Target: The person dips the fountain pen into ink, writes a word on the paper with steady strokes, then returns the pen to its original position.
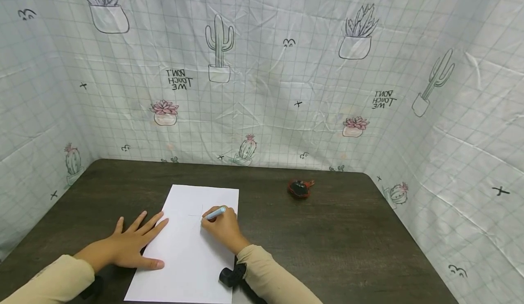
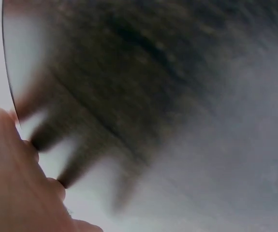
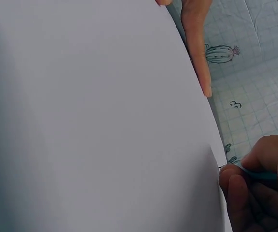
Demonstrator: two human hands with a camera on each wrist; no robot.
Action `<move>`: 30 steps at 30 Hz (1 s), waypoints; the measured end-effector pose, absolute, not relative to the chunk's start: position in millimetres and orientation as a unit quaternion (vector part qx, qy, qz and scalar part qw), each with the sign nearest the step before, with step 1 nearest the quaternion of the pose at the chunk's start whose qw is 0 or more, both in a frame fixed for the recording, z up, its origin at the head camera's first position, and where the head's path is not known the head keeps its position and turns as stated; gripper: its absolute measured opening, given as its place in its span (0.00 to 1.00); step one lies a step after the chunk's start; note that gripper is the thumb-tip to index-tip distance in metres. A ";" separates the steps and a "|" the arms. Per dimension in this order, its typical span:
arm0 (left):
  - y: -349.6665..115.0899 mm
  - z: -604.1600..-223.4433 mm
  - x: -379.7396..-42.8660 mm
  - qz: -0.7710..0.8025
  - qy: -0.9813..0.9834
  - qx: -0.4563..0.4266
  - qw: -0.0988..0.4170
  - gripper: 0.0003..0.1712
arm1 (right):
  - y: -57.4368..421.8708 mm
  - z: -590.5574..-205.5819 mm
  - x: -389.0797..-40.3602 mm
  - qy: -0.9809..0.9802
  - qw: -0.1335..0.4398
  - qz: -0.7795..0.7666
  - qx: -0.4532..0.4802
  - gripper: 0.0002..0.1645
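A white sheet of paper [image 1: 184, 267] lies lengthwise on the dark table. My left hand [image 1: 130, 247] rests spread out at its left edge, with the thumb and some fingertips on the sheet. In my right hand [image 1: 225, 229] I grip a light blue pen [image 1: 215, 213], its tip down at the upper part of the paper. Thin crossing lines [image 1: 194, 215] show beside the tip. The right wrist view shows the pen [image 3: 262, 175] pinched between thumb and fingers. Only part of my left hand [image 2: 22, 179] enters the left wrist view, which is blurred.
A small red and black object [image 1: 300, 188] lies toward the back of the table [image 1: 327, 240], right of the paper; its kind is unclear. White cloth [image 1: 266, 99] with cactus drawings hangs behind and at both sides. Black straps [image 1: 233, 276] circle my wrists.
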State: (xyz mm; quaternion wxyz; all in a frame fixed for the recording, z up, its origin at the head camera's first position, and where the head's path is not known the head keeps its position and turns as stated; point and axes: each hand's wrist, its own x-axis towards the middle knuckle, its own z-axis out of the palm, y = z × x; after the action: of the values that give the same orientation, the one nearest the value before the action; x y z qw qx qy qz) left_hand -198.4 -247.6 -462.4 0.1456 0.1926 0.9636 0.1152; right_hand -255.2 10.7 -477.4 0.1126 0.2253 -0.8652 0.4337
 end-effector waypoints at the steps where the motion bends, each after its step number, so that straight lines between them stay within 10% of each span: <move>1: -247.3 -461.9 -198.1 0.116 0.963 0.192 0.147 0.62 | 11.0 -476.8 -254.4 -0.866 0.113 0.431 0.226 0.09; 30: -245.3 -458.3 -197.0 0.120 0.961 0.182 0.168 0.63 | 28.6 -465.5 -234.2 -0.874 0.076 0.416 0.240 0.07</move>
State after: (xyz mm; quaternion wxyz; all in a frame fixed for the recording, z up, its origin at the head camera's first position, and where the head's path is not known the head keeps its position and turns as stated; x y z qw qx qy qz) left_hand -197.0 -245.3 -458.3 0.1682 0.1817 0.9615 0.1196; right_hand -234.2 28.6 -465.5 0.0762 0.2400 -0.8740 0.4155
